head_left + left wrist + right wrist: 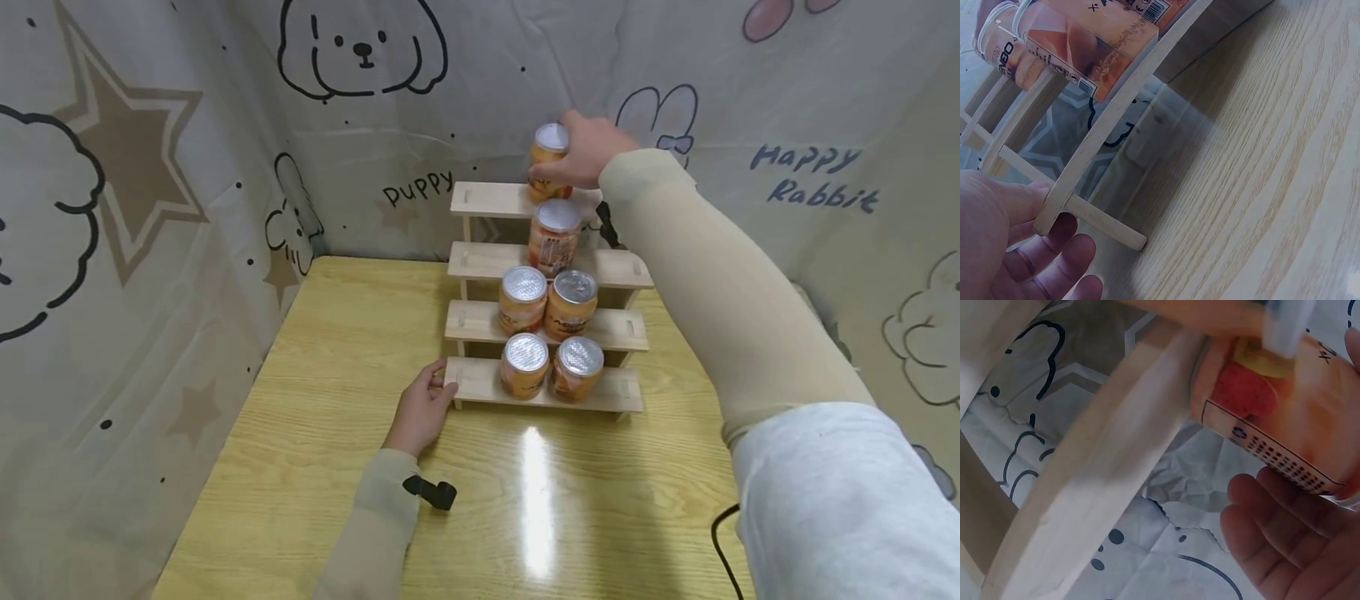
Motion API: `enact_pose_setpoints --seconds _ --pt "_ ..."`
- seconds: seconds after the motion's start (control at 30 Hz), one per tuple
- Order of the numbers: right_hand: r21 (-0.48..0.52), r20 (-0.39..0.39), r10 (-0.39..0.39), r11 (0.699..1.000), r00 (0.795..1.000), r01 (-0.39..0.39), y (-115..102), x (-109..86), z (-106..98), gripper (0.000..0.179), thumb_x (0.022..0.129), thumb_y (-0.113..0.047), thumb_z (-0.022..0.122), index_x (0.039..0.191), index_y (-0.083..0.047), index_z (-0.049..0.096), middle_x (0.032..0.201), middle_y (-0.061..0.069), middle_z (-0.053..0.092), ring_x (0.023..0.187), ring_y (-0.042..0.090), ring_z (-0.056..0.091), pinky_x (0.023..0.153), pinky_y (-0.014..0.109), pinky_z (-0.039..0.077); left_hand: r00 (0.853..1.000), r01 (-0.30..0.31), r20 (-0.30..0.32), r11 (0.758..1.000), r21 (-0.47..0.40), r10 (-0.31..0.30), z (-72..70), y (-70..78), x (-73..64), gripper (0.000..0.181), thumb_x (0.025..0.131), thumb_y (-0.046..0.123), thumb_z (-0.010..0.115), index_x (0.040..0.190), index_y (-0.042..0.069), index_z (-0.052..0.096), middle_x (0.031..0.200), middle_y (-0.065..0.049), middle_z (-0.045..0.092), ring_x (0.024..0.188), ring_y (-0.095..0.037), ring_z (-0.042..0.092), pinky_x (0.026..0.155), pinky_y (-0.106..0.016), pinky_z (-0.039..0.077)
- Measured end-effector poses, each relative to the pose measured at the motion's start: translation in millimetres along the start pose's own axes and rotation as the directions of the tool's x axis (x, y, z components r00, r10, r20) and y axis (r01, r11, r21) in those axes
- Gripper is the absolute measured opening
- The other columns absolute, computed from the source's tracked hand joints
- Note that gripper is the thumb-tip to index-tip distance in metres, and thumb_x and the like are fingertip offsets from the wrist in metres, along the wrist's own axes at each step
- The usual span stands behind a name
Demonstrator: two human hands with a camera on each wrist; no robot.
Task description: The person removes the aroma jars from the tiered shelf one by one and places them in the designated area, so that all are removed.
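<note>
A stepped wooden rack [480, 383] with several tiers stands on the table. My left hand [420, 408] pinches the left end of its lowest board; in the left wrist view the thumb lies on the board's end [1054, 209]. On the top tier stands an orange can [550, 137] with a pale lid, and my right hand [591, 152] holds it from the right, thumb in front. The right wrist view shows this can [1285, 412] at the board's edge. Below it, one can [555, 242] stands on the second tier. Two cans [522, 304] share the third tier, two more [525, 367] the lowest.
The yellow wood-grain table [322, 375] extends left of the rack and in front of it. A printed cloth [360, 133] hangs behind and at the sides. A black cable [717, 537] lies near the right sleeve, and a small black wrist camera [438, 493] sits on the left wrist.
</note>
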State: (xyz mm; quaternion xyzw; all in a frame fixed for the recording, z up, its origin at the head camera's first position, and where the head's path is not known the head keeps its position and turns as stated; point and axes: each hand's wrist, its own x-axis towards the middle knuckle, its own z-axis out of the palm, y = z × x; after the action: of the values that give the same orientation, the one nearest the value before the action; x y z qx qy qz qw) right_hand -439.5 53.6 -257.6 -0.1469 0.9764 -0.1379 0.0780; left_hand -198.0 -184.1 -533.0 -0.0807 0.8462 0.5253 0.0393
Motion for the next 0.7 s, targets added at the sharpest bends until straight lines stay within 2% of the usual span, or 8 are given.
enact_pose_setpoints --seconds 0.2,0.37,0.5,0.7 --pt "0.033 -0.022 -0.016 0.999 1.0 0.016 3 1.8 -1 0.096 0.088 -0.062 0.065 0.155 -0.005 0.026 0.14 0.021 0.052 0.122 0.038 0.055 0.103 0.051 0.045 1.0 0.007 0.0 1.0 -0.005 -0.007 -0.4 0.4 0.6 0.052 0.104 0.024 0.059 0.152 0.012 0.044 0.119 -0.009 0.059 0.096 -0.019 0.059 0.081 -0.036 0.049" --pt "0.034 -0.036 0.017 0.999 0.999 -0.016 17 -9.3 -10 0.103 0.085 -0.067 0.064 0.156 -0.004 0.025 0.141 0.021 0.05 0.122 0.038 0.054 0.101 0.051 0.046 1.0 0.013 0.011 1.0 -0.004 -0.013 0.7 1.4 -1.1 0.051 0.104 0.026 0.059 0.151 0.013 0.045 0.119 -0.007 0.058 0.095 -0.019 0.058 0.081 -0.036 0.049" --pt "0.024 -0.074 0.034 0.999 0.997 -0.032 38 -36.5 -28 0.105 0.084 -0.07 0.064 0.156 -0.004 0.026 0.14 0.023 0.051 0.119 0.039 0.054 0.099 0.054 0.046 0.999 -0.002 0.032 1.0 0.001 0.002 -1.1 3.0 2.6 0.052 0.104 0.027 0.058 0.152 0.012 0.044 0.12 -0.008 0.057 0.096 -0.02 0.057 0.082 -0.037 0.049" --pt "-0.042 -0.121 0.01 0.999 0.993 -0.015 80 -100.9 -50 0.101 0.088 -0.065 0.064 0.154 0.001 0.026 0.131 0.03 0.05 0.109 0.044 0.053 0.088 0.058 0.049 0.998 0.0 0.065 1.0 0.018 -0.001 -8.6 5.0 14.2 0.054 0.104 0.03 0.058 0.153 0.014 0.042 0.124 -0.008 0.056 0.105 -0.022 0.058 0.089 -0.04 0.049"
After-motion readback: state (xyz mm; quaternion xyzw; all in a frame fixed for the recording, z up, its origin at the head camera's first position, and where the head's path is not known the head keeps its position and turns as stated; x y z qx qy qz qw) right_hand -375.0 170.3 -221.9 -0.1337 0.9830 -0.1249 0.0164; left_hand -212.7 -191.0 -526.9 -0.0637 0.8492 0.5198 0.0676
